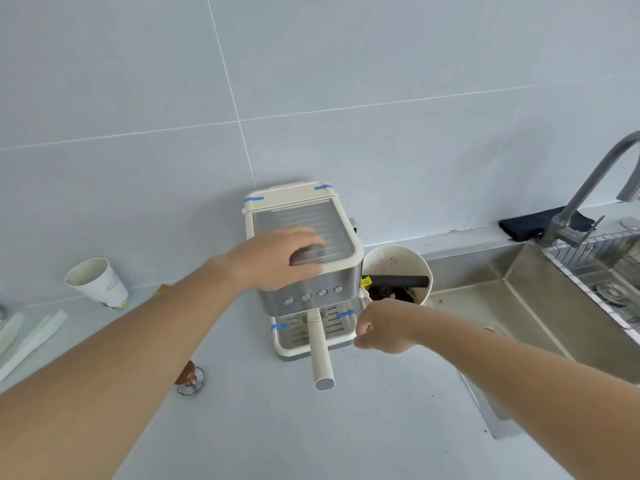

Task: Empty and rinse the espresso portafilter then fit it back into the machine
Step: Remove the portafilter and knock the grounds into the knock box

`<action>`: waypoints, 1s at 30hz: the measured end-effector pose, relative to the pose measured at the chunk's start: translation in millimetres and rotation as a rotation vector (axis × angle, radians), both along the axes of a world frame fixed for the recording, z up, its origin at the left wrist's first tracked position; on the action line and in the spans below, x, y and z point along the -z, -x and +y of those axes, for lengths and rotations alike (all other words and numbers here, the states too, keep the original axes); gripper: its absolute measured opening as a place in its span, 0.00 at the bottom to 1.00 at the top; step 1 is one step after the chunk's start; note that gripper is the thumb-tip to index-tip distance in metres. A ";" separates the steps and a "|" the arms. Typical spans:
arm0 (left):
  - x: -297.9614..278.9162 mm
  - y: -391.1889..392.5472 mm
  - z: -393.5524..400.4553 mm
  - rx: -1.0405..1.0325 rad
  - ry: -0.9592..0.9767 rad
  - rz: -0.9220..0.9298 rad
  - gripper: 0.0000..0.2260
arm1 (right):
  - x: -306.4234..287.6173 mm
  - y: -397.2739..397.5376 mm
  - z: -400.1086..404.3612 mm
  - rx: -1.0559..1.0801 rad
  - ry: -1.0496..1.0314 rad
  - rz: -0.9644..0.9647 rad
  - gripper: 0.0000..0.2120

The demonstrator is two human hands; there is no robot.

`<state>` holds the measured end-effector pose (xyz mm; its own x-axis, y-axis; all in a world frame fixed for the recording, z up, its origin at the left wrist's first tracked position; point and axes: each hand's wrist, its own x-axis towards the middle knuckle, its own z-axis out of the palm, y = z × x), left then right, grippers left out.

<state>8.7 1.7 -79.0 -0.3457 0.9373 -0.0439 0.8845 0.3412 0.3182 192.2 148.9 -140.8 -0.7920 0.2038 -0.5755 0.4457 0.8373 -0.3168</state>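
Note:
A cream and steel espresso machine stands on the grey counter against the tiled wall. The portafilter sits under its front, and its long cream handle sticks out toward me over the drip tray. My left hand lies flat on the machine's top plate, fingers spread. My right hand hovers beside the drip tray's right corner, a little right of the handle, fingers loosely curled and holding nothing. The portafilter's basket is hidden under the machine.
A cream knock box with a black bar and dark grounds stands right of the machine. A steel sink, grey tap and drying rack lie further right. A paper cup and a tamper sit on the left.

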 end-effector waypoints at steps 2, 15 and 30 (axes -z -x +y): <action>9.6 4.2 1.8 0.014 -0.014 0.025 0.25 | 22.8 -1.3 -10.3 0.100 0.087 0.022 0.19; 37.9 15.3 2.1 0.032 -0.142 0.096 0.31 | 96.6 24.1 -88.5 0.877 1.015 0.301 0.07; 44.9 14.8 4.0 0.017 -0.215 0.074 0.29 | 118.7 32.3 -97.4 1.062 1.254 0.414 0.09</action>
